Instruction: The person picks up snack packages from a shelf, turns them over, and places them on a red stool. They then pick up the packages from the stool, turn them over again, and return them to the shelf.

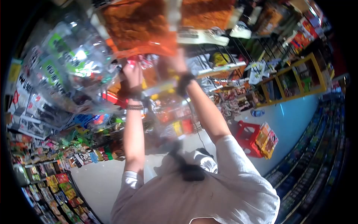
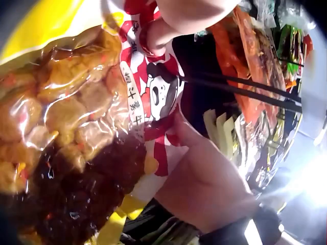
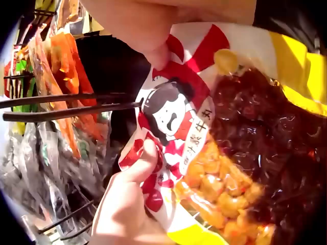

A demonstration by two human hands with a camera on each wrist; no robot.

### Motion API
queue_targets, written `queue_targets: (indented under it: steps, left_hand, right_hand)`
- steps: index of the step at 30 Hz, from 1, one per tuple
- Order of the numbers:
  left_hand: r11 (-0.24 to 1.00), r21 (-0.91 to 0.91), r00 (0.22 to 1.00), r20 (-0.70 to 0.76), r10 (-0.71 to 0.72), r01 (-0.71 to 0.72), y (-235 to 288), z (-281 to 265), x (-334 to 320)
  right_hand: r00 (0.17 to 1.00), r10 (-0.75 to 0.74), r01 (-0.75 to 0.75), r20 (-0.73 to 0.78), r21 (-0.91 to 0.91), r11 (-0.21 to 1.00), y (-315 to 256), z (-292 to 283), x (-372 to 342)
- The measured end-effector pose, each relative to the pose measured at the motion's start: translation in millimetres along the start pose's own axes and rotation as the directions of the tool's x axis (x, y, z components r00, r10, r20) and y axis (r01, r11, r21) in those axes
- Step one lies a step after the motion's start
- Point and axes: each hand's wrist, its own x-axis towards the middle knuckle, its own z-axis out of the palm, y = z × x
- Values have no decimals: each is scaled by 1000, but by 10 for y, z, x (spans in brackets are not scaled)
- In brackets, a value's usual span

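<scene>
A clear packet of brown and orange seasoned chunks point(image 2: 76, 107) has a red-and-white top printed with a cartoon face and yellow edges. My left hand point(image 1: 133, 76) pinches one side of this printed top; in the left wrist view its fingers come in from above. On the other side my right hand point(image 1: 177, 65), blurred in the head view, grips the same top, with its thumb across the print. Two dark hook rods point(image 3: 76, 104) run up to the packet's top between the hands. In the right wrist view, shadow covers part of the packet's contents.
Large orange packs point(image 1: 138, 26) hang above and in front of the hands. Shiny clear bags point(image 1: 74, 63) crowd the left. A yellow-framed rack point(image 1: 294, 80) stands to the right, with a red stool point(image 1: 248, 138) on the floor below it. Stocked shelves point(image 1: 59, 194) line the lower left.
</scene>
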Motion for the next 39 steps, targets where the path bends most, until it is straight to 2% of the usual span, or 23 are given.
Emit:
queue_targets:
  steps: [2, 3, 4, 5, 6, 8, 9, 10, 11, 12, 13, 14, 16, 19, 20, 22, 26, 30, 33, 34, 35, 36, 39]
  left_hand:
    - [962, -82, 955, 168, -243, 259, 168, -108, 4]
    - [979, -201, 1000, 6, 19, -17, -18, -31, 9]
    - [910, -290, 951, -179, 254, -297, -294, 96, 49]
    - [811, -411, 907, -244, 342, -416, -579, 110, 81]
    - [839, -331, 893, -284, 348, -432, -452, 5, -190]
    - [884, -166, 861, -362, 358, -438, -150, -216, -749]
    - [935, -91, 898, -322, 299, -344, -278, -311, -1011]
    - [968, -7, 930, -280, 238, -250, -403, -412, -1276]
    - [882, 304, 912, -82, 402, -361, -156, -534, -1652]
    - [964, -219, 973, -202, 109, -154, -284, -409, -2012]
    - [944, -282, 984, 9, 179, -169, -421, -436, -2305]
    - [946, -300, 920, 321, 224, -126, -326, -502, -2547]
    - [941, -222, 737, 675, -42, 257, -525, -446, -2946]
    - [981, -117, 533, 846, 18, 154, -425, -126, -3256]
    - [987, -82, 478, 878, 6, 138, -382, 56, -3350]
    - [987, -97, 358, 933, 44, 131, -107, 483, -3522]
    - [964, -208, 203, 950, 239, -163, 520, 1480, -3928]
    - [983, -184, 153, 971, 184, -16, 763, 2583, -4717]
    - [974, -227, 122, 967, 224, 17, 734, 3359, -5646]
    - [989, -151, 42, 988, 151, -9, 952, 3538, -5954]
    - [991, -121, -58, 991, 124, 58, 833, 3814, -6339]
    - [991, -114, -138, 983, 124, 76, 914, 4037, -6680]
    - [984, -92, -278, 951, 133, 155, 1114, 4704, -7638]
  right_hand:
    - [998, -21, 19, -54, -40, 999, 189, 31, 135]
    - [996, -1, -22, -85, -264, 964, 85, -15, 31]
    - [993, 19, -72, -116, -473, 878, -34, -61, -73]
    - [991, -73, -10, -114, -600, 800, 151, -102, -203]
    - [998, -58, 64, 27, -446, 893, -131, -337, -546]
    - [990, -138, 131, 25, -519, 845, -134, -665, -1120]
    - [996, -62, 81, 64, -347, 934, -238, -914, -1422]
    - [994, 62, -38, 87, -252, 967, -431, -1171, -1750]
    - [912, 397, -361, 102, -259, 896, -553, -1470, -2066]
    - [967, 248, -225, 55, -264, 938, -695, -1706, -2361]
    - [893, 451, -431, 9, -278, 859, -811, -2001, -2661]
    - [853, 518, -502, -58, -358, 787, -861, -2308, -2942]
    - [874, 434, -472, -221, -603, 643, -706, -2918, -3612]
    - [759, 520, -603, -391, -725, 334, -607, -3757, -4414]
    - [756, 470, -633, -456, -694, 343, -500, -4009, -4698]
    - [594, 560, -797, -577, -516, 314, -448, -4417, -5111]
    - [490, 511, -871, -706, -412, 266, -247, -5299, -5833]
    - [440, 461, -897, -771, -360, 255, 50, -6732, -6550]
    - [416, 202, -907, -887, -390, 158, 69, -7735, -6784]
    - [307, 156, -946, -939, -284, 154, 123, -8039, -6829]
    - [256, 185, -951, -949, -213, 226, 52, -8277, -6771]
    - [324, 24, -856, -946, -282, 434, 228, -8553, -6876]
    - [231, -45, -964, -972, -235, 127, 319, -9067, -6977]
